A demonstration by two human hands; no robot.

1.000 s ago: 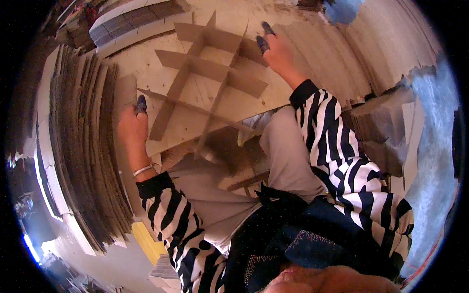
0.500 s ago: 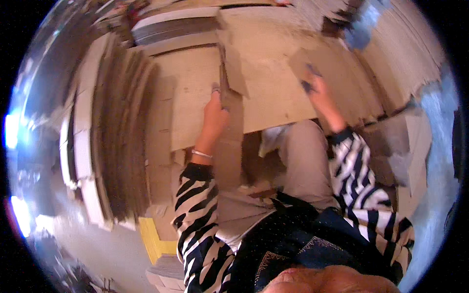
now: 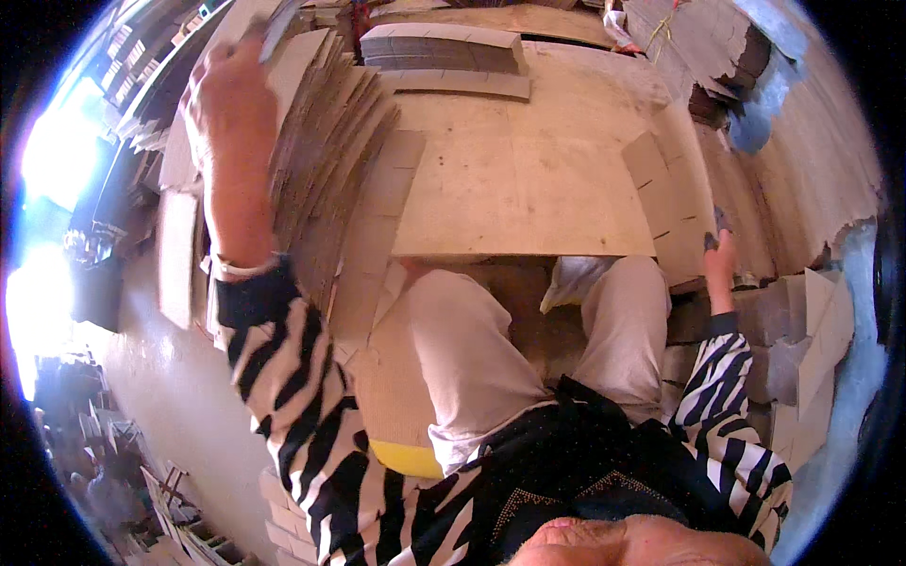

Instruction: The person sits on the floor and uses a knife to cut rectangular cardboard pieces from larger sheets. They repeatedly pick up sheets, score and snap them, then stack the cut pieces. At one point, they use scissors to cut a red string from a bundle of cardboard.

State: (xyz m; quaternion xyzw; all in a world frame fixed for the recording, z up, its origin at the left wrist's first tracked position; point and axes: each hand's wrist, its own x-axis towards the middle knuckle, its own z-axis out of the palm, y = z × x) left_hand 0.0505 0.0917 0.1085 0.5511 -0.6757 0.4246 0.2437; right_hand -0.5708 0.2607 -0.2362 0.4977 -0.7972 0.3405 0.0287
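Observation:
My left hand (image 3: pixel 231 123) is raised at the far left, over the upright stack of brown cardboard pieces (image 3: pixel 326 151). Its fingers are curled at the top of a cardboard piece (image 3: pixel 179 160), slightly blurred, with a dark cover on a fingertip. Off to the right, my right hand (image 3: pixel 720 264) pinches the edge of a slit cardboard sheet (image 3: pixel 672 193) between dark-covered fingertips. That sheet stands tilted along the right side of a pale wooden board (image 3: pixel 528 189), which lies over my knees.
Flat cardboard pieces are piled (image 3: pixel 444 47) at the board's far end. Taller cardboard stacks (image 3: pixel 793 160) with torn blue wrapping (image 3: pixel 755 123) line the right. A yellow-edged cardboard piece (image 3: pixel 406 457) lies beside my left leg. Scattered scraps (image 3: pixel 170 514) lie at the lower left.
My left hand has gone from the board's middle up to the left stack, and the strip it held has left the board. My right hand has moved right and nearer to me.

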